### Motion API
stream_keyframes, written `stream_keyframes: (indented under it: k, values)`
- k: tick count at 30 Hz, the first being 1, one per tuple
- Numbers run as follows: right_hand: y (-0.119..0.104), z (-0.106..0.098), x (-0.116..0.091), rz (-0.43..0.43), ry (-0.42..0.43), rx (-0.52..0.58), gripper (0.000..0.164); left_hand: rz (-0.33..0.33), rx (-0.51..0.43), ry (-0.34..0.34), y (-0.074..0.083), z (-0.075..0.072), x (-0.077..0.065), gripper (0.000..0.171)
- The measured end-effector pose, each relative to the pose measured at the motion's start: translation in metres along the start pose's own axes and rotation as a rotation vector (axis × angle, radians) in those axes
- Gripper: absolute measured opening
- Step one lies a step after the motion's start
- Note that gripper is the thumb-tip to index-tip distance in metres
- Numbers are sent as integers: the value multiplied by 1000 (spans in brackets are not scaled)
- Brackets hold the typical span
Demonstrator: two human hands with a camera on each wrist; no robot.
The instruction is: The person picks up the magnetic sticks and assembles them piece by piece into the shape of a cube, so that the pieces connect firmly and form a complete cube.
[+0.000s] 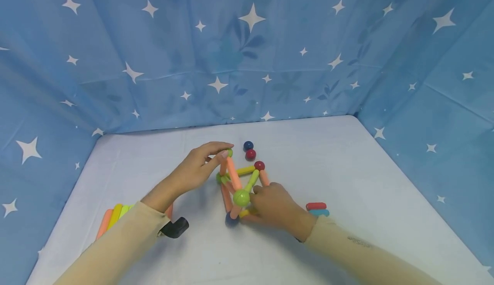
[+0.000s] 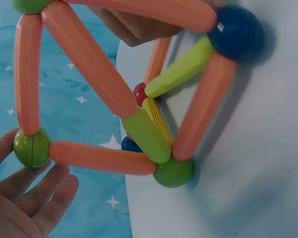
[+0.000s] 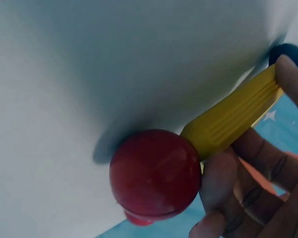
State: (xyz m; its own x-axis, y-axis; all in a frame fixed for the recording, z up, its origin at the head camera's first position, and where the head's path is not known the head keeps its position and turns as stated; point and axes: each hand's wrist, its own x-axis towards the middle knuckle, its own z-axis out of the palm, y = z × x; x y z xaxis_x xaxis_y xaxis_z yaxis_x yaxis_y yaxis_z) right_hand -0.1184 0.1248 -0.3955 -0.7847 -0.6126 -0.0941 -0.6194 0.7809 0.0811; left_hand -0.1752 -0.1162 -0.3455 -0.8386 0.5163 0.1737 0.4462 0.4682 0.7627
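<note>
My left hand (image 1: 198,167) pinches a green ball (image 2: 32,148) on the stick frame (image 1: 233,174); my right hand (image 1: 275,205) grips a yellow stick (image 3: 231,118) touching a red ball (image 3: 155,173).

A frame (image 1: 233,174) of colourful rods (image 2: 89,59) joined by balls (image 2: 173,172) stands on the table (image 1: 332,156).

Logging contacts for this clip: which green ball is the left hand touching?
The green ball appearing highest in the head view; the left hand has its fingers on it, and not on the other two green balls.
</note>
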Motion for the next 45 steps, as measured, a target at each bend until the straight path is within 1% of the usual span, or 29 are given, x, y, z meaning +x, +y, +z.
stream_keyframes:
  k: [3, 7, 12, 16, 17, 19, 23, 24, 26, 28, 32, 37, 42, 45]
  values:
    - [-8, 1, 6, 27, -5, -29, 52, -57, -51, 22, -2, -2, 2, 42]
    - [-16, 1, 13, 45, 13, -37, 53, -97, -91, 60, -5, -4, 3, 40]
    - [-20, 0, 17, 53, 16, -61, 55, -125, -140, 111, -9, -6, 2, 35]
    - [-20, -3, 17, 52, 15, -40, 55, -122, -176, 124, -12, -7, 1, 35]
    - [-19, -4, 16, 46, 40, -26, 55, -120, -183, 124, -12, -7, 1, 35]
    - [-19, -6, 14, 22, 130, 11, 54, -117, -191, 124, -12, -7, 0, 36]
    - [-20, -13, 10, -59, 392, 111, 54, -103, -211, 123, -13, -7, -2, 38]
    - [-21, -15, 10, -79, 444, 139, 53, -100, -214, 122, -13, -7, -3, 39]
    - [-23, -19, 9, -112, 519, 185, 53, -94, -224, 118, -13, -6, -3, 41]
    - [-25, -22, 8, -130, 559, 216, 51, -95, -234, 114, -13, -6, -3, 42]
    - [-29, -25, 8, -136, 590, 238, 48, -101, -232, 108, -14, -4, -3, 41]
    - [-30, -25, 8, -133, 603, 247, 47, -98, -220, 103, -15, -2, -3, 42]
    - [-29, -25, 7, -119, 570, 262, 49, -96, -236, 101, -18, -4, -6, 52]
    - [-27, -24, 5, -93, 540, 260, 50, -113, -221, 114, -20, -12, -12, 57]
